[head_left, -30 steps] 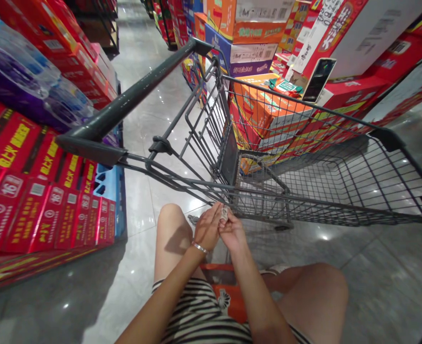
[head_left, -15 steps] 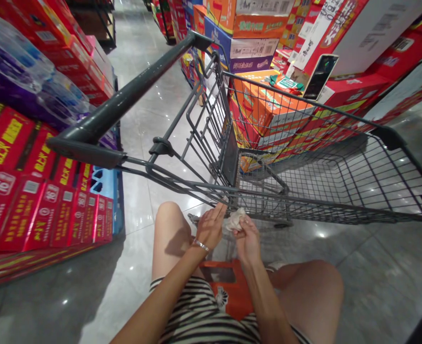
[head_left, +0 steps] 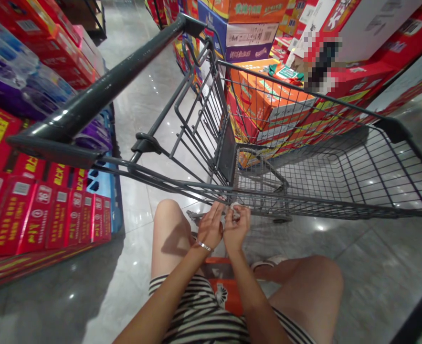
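Note:
A dark grey wire shopping cart stands across in front of my knees. My left hand is at its near lower side, fingers stretched toward the wires; whether the fingertips touch the metal I cannot tell. Close beside it, my right hand pinches a crumpled whitish tissue at the cart's wires. The fingers partly cover the tissue. An orange bag or box with a white-and-black emblem is below my forearms, between my legs.
Red boxes are stacked on the left, with purple-wrapped bottles behind them. Orange cartons and other boxes rise beyond the cart. A pixelated patch hides something on them. Shiny grey floor tiles lie around.
My right hand has moved up and left with the tissue, closer to my left hand and the cart's wires. The cart's handle appears lower and further left in view.

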The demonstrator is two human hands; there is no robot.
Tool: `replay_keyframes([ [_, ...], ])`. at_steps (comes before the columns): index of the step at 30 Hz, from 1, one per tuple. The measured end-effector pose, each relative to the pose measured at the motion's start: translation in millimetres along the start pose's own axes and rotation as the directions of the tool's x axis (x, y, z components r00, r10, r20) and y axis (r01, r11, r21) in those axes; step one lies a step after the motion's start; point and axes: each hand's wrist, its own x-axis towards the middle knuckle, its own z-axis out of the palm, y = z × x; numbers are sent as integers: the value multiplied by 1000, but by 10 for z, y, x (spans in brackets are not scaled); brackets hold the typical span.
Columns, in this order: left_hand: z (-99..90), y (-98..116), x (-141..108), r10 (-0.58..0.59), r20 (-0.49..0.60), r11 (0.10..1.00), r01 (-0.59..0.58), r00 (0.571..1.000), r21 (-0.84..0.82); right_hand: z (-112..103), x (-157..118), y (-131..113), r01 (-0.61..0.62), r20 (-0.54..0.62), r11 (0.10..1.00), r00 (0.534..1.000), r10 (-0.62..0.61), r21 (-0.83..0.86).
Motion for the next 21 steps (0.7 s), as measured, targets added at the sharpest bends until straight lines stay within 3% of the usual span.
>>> replay_keyframes([
  [7,-32,-9,30,-8,-22,1000,8,1000,-12,53,2,227,33,-32,999,999,-33,-8],
  [13,-20,-41,49,-34,-44,999,33,998,-19,49,87,511,-60,-64,995,996,65,81],
  [15,-16,-52,49,-49,-54,999,48,997,-23,22,116,611,-141,-80,983,985,151,120],
  [17,-20,-57,47,-58,-61,998,56,996,-28,-6,130,716,-251,-110,951,956,273,180],
  [21,-48,-40,45,-56,-58,998,54,997,-41,-8,131,843,-462,-153,842,844,514,279],
])
